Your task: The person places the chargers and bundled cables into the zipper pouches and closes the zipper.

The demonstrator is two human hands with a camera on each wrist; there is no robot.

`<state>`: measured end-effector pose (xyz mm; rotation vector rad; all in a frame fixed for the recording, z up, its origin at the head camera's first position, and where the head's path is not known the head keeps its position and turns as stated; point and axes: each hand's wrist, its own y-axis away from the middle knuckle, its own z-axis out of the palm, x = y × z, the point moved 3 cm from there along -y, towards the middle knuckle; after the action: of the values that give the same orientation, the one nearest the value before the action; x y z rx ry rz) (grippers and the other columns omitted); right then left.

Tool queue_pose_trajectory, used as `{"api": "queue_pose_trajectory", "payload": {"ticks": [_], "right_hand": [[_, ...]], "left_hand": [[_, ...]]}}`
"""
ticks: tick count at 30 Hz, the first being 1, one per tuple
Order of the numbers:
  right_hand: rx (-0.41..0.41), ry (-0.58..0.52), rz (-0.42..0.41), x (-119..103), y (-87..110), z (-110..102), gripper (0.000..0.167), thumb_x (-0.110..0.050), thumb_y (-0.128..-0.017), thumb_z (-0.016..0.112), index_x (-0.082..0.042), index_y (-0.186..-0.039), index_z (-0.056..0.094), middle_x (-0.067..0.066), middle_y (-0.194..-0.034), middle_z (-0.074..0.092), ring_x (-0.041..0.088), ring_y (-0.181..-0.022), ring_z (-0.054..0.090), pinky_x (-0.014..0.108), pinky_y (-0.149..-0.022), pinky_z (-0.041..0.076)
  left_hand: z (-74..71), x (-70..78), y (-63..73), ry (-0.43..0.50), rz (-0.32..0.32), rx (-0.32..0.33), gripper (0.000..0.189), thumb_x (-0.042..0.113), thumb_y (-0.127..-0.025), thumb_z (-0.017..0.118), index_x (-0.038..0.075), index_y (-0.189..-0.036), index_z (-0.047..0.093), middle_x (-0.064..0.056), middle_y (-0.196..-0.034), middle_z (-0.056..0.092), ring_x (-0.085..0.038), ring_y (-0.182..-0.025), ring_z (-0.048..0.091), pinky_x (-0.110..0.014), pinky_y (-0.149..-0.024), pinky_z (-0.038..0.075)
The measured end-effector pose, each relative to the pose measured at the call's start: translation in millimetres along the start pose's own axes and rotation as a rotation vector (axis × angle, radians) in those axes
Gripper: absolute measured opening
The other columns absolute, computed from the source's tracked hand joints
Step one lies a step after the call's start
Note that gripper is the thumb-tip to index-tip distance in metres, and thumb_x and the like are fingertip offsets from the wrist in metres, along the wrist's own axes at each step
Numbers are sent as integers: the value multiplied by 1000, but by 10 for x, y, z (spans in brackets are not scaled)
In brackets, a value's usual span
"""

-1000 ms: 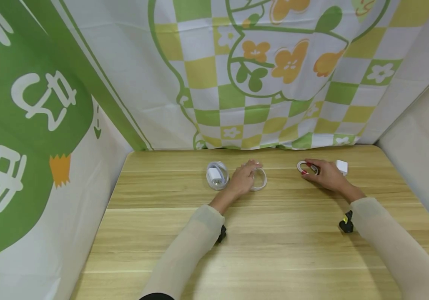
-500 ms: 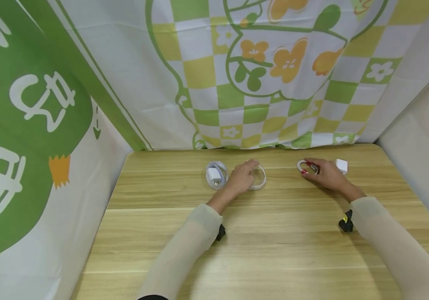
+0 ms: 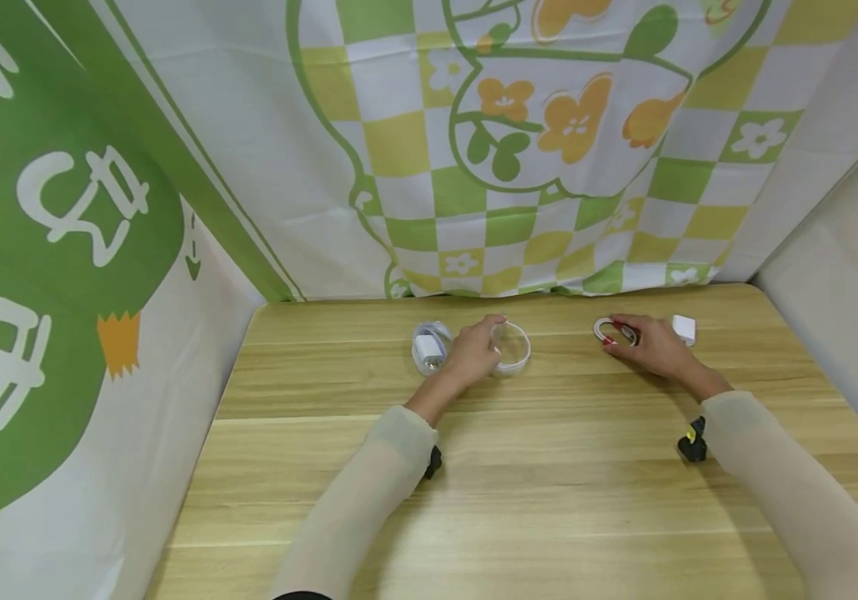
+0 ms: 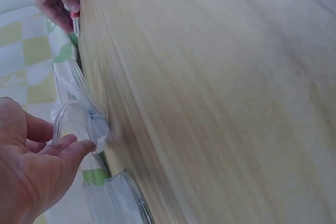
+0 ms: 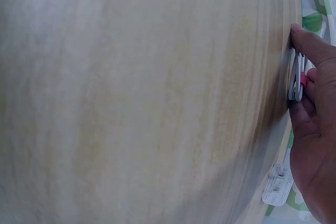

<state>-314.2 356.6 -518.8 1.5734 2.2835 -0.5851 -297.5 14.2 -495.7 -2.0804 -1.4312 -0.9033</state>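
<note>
My left hand point(image 3: 475, 348) pinches a coiled clear-white cable point(image 3: 513, 367) at its left side, near the back of the table. In the left wrist view a loop of this cable point(image 4: 73, 104) arches up between the fingers, with more coil behind it. My right hand point(image 3: 654, 343) grips a small coiled white cable point(image 3: 598, 332) with red bands around it. Thumb and fingers close on its edge in the right wrist view, where a red band point(image 5: 303, 80) shows beside the white strands. The palm hides part of that coil.
Left of my left hand lies another clear coil point(image 3: 439, 328) with a white plug adapter point(image 3: 429, 351) on it. A white adapter point(image 3: 684, 330) sits just beyond my right hand. The wooden table point(image 3: 549, 475) meets a patterned cloth point(image 3: 466, 200) at its back edge.
My left hand has shifted slightly left, and more of the coil it pinches shows to its right. The right hand stays in place on its cable.
</note>
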Motion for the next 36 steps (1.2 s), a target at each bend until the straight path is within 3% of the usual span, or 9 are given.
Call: {"api": "queue_pose_trajectory", "payload": {"ticks": [12,16,20,24,31,36], "right_hand": [[19,18,10,-15,-4,4,61,-31,-91,85,0,-140,67,28,-117,73,27,-82,59,42,-71,49],[20,21,4,-32,-1,-2,60,-30,-91,86,1,-139,67,27,-113,74,27,-80,58,42,-70,48],[30,29,-7,-30,-5,0,60,-30,-91,86,1,-138,68,27,-111,74,27,-80,58,42,-70,49],[46,26,-6,-21,-4,0,60,-30,-90,86,1,-137,68,25,-107,75,25,-75,56,39,-66,47],[57,1,-9,-35,7,-18,60,-28,-89,87,2,-137,68,27,-111,75,24,-74,55,37,-67,46],[46,-29,7,-51,-1,-7,59,-30,-90,87,1,-137,69,28,-122,73,26,-81,59,34,-71,48]], "left_hand": [[8,-34,-13,-27,-18,-19,70,-12,-90,59,8,-156,48,3,-65,48,-7,-50,39,-19,-45,36],[6,-44,-31,-28,-25,11,69,-12,-87,63,7,-152,52,-3,-72,60,-10,-55,46,-22,-52,43],[3,-52,-41,-32,-23,41,67,-13,-86,67,6,-149,56,-13,-108,75,-18,-74,59,-27,-69,53],[4,-78,-51,-3,-15,59,67,-16,-84,65,6,-147,58,-15,-141,68,-26,-99,65,-34,-89,57],[3,-113,-51,55,-6,72,64,-19,-85,55,2,-145,59,-16,-148,63,-31,-137,60,-40,-115,49],[10,-137,-42,101,8,91,59,-20,-86,52,0,-142,61,-17,-146,64,-31,-140,58,-38,-119,46]]}}
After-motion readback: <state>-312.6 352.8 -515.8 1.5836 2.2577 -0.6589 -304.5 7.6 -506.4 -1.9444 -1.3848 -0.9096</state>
